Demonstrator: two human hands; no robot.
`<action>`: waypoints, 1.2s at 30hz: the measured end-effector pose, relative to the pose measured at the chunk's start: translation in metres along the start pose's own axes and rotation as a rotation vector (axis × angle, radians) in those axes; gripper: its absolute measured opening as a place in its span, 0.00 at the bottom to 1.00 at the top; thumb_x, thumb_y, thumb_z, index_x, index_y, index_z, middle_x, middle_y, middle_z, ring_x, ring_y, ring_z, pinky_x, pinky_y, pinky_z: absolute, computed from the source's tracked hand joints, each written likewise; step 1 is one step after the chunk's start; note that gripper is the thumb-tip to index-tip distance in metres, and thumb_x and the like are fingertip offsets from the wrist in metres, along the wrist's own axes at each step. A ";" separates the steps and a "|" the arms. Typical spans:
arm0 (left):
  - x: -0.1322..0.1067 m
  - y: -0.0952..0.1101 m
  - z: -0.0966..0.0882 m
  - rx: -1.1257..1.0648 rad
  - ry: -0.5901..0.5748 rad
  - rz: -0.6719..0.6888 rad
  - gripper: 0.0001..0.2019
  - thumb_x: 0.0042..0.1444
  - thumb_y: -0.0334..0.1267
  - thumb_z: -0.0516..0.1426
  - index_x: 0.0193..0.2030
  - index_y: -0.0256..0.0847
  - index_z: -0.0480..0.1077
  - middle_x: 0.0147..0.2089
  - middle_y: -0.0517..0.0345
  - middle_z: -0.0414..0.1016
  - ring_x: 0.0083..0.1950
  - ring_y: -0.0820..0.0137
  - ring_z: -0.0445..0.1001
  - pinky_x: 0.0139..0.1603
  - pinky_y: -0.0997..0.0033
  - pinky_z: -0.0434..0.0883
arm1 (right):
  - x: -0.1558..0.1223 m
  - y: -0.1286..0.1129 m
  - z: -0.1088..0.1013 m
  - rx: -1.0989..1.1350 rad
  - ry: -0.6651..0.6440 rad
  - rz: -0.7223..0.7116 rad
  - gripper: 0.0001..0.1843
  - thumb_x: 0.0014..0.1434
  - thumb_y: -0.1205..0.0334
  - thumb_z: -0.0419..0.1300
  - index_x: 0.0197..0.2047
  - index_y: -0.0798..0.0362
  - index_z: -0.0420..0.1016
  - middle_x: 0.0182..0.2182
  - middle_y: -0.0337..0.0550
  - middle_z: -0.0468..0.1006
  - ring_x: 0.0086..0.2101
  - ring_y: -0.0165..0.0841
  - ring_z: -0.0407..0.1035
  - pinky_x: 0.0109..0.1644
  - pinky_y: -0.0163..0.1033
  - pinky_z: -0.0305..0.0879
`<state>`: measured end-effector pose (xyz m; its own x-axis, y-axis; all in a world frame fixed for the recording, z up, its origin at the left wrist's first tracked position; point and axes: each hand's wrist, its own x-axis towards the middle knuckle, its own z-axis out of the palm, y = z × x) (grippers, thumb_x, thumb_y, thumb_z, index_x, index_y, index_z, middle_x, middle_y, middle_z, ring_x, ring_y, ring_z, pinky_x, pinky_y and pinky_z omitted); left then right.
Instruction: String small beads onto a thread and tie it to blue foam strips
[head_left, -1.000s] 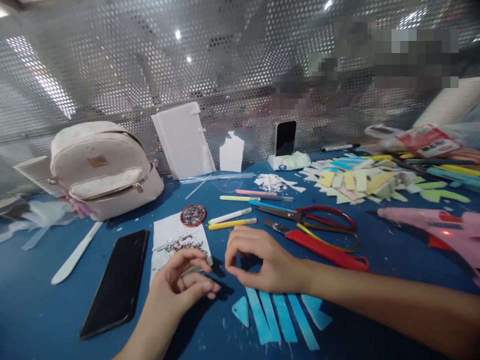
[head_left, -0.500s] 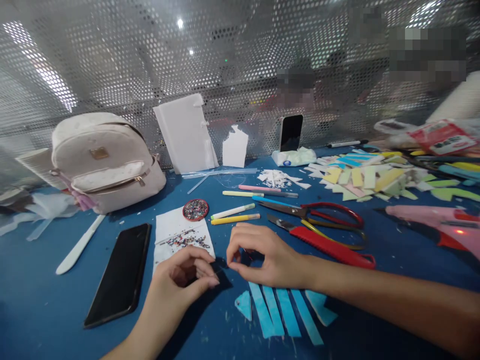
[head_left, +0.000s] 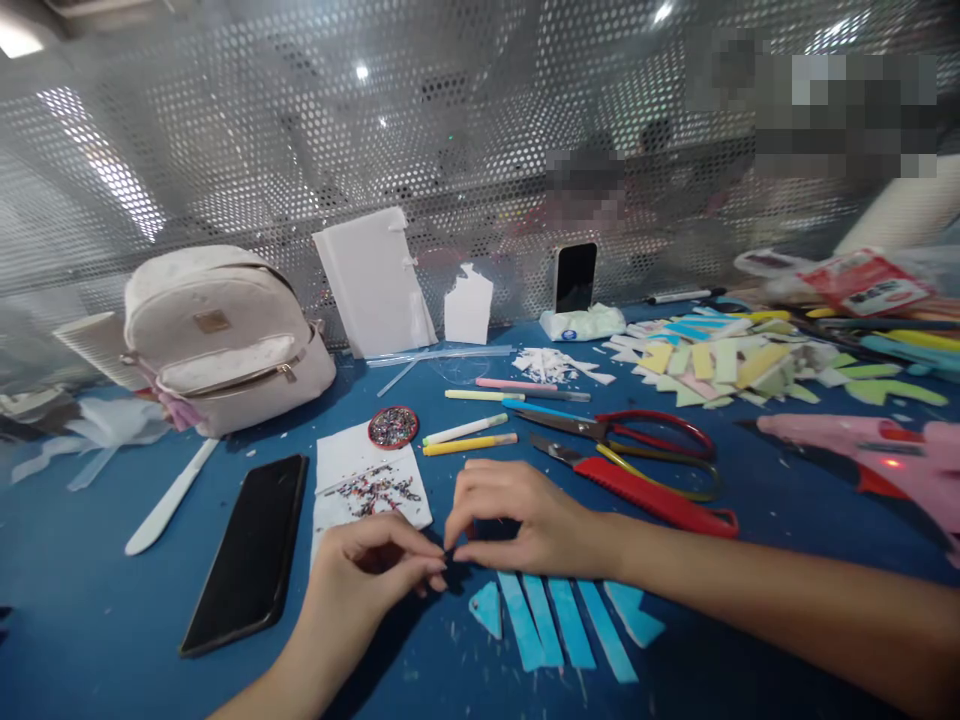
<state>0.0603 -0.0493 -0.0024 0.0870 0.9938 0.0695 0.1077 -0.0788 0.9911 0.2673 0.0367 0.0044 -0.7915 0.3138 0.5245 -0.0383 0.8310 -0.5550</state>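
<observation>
Low over the blue table, my left hand and my right hand almost meet at the fingertips. Each is closed in a pinch around something too small or thin to make out. Left of and behind my left hand lies a white paper with tiny dark and coloured beads scattered on it. A small round red-rimmed dish of beads rests at its back edge. Just in front of my right hand, blue strips are laid in a row, with a blue triangular piece at their left end.
A black phone and a white plastic knife lie left; a pale backpack stands behind. Several markers, red-handled scissors, a red-handled cutting tool, and a pink glue gun occupy the right, before cut paper pieces.
My left hand has moved slightly right and its finger and thumb have closed together. The fingertips of both hands are now nearly touching. The view has tilted up a little.
</observation>
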 end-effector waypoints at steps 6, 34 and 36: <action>-0.002 0.001 0.007 -0.061 0.035 -0.033 0.03 0.49 0.31 0.67 0.26 0.40 0.81 0.22 0.56 0.79 0.24 0.71 0.77 0.27 0.75 0.74 | 0.002 0.000 -0.001 0.087 0.164 0.149 0.04 0.63 0.64 0.62 0.35 0.54 0.75 0.31 0.40 0.74 0.32 0.30 0.66 0.35 0.34 0.62; 0.000 0.005 0.009 -0.054 0.036 0.006 0.04 0.49 0.29 0.65 0.26 0.39 0.81 0.23 0.57 0.79 0.24 0.71 0.77 0.28 0.76 0.74 | 0.002 0.001 0.000 0.143 0.027 0.091 0.02 0.61 0.66 0.65 0.38 0.55 0.77 0.33 0.41 0.78 0.35 0.30 0.69 0.41 0.36 0.65; 0.000 0.004 0.009 -0.049 0.033 0.013 0.04 0.49 0.29 0.65 0.26 0.39 0.81 0.23 0.57 0.78 0.24 0.71 0.77 0.28 0.76 0.74 | 0.002 0.001 0.000 0.132 0.025 0.094 0.02 0.61 0.66 0.65 0.37 0.55 0.77 0.32 0.40 0.78 0.35 0.30 0.68 0.41 0.36 0.64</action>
<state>0.0692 -0.0505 0.0008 0.0552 0.9948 0.0856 0.0584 -0.0888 0.9943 0.2657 0.0379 0.0048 -0.7797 0.4003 0.4815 -0.0458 0.7304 -0.6814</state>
